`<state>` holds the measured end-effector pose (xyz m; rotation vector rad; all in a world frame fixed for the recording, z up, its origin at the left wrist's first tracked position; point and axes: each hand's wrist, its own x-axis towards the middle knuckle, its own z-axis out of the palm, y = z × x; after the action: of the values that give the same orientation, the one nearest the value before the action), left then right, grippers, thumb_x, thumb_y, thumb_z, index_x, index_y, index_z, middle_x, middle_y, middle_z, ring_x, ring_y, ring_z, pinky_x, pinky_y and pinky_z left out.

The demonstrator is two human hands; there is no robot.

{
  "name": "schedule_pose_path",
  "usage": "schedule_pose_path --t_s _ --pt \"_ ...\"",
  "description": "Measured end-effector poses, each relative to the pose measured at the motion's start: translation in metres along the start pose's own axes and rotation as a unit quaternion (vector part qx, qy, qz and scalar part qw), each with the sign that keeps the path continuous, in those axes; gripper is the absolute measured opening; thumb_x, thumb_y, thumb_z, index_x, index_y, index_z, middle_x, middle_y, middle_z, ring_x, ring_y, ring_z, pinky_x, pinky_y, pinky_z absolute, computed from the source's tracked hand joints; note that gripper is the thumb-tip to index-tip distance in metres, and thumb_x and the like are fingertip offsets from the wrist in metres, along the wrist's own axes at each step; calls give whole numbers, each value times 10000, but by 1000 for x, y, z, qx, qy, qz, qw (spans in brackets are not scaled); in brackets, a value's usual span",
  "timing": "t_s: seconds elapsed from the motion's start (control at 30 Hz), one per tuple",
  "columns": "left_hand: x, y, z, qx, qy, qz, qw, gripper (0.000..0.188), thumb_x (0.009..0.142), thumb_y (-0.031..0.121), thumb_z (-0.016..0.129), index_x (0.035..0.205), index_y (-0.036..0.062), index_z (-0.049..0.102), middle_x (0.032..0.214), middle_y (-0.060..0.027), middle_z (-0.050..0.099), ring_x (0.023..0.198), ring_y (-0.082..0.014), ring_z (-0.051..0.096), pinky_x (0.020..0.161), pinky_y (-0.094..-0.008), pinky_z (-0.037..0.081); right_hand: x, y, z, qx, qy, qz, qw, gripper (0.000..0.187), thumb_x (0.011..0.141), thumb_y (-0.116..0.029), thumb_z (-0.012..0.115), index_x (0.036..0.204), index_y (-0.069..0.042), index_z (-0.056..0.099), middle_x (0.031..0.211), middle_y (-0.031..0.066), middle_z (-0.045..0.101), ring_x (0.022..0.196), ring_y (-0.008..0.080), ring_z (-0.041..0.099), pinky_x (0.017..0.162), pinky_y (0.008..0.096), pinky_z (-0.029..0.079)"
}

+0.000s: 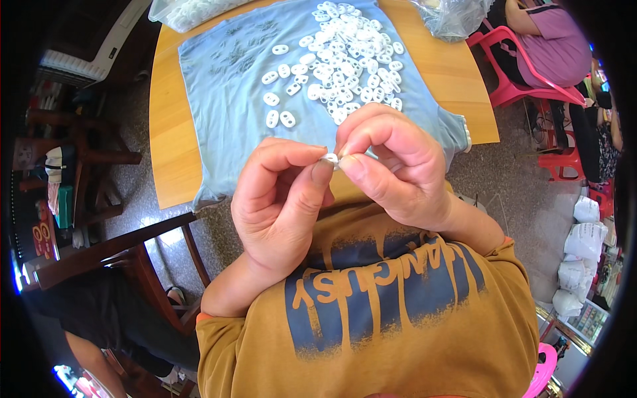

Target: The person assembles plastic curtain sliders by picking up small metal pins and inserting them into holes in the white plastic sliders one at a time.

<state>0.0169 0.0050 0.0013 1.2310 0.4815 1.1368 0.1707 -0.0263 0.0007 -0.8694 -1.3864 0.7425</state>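
Observation:
A small white plastic piece (330, 158) is held up in front of my chest, short of the table's near edge. My left hand (282, 192) pinches it between thumb and forefinger. My right hand (395, 162) meets it from the other side, thumb and forefinger pressed together at its end. Whatever lies between those right fingertips is too small to make out. Beyond my hands, a heap of white oval pieces with two holes (352, 56) spreads over a light blue cloth (225, 113). Several more lie loose at the heap's left, such as one oval piece (287, 119).
The cloth covers a wooden table (174, 152). At its far edge stand a clear plastic tub (192, 13) and a clear plastic bag (451, 16). A dark wooden chair (146, 265) is at left; a person sits on a pink chair (511, 73) at right.

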Motion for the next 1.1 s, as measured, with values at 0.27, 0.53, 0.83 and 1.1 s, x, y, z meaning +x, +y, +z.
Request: schedule_pose_path --t_s 0.27,0.53,0.83,1.1 --pt "0 -3 0 0 -3 3 1000 135 854 -31 583 983 -4 551 881 -48 530 632 -59 521 563 -171 431 -1 2 -1 3 -3 2 1000 61 810 -6 604 838 -6 551 814 77 571 740 152 547 670 265 445" --pt "0 -7 -5 38 -12 47 998 138 852 -27 588 984 3 558 929 -63 521 702 -69 517 609 -177 434 0 3 -1 -4 -5 -10 1000 68 812 0 608 852 -8 554 813 68 568 733 139 542 665 255 441" --pt "0 -11 -8 54 -24 61 996 150 858 -29 577 1002 4 550 930 -65 533 689 -77 517 614 -186 446 0 7 -1 -1 5 -23 1000 72 807 13 614 868 -7 580 815 63 584 733 139 549 662 254 442" --pt "-3 -5 -4 -10 -7 -20 1000 189 857 -59 555 1035 -3 532 938 -67 563 685 -72 539 595 -182 454 1 1 0 -10 27 -20 999 86 785 15 643 851 -13 596 824 69 602 768 166 574 687 269 461"
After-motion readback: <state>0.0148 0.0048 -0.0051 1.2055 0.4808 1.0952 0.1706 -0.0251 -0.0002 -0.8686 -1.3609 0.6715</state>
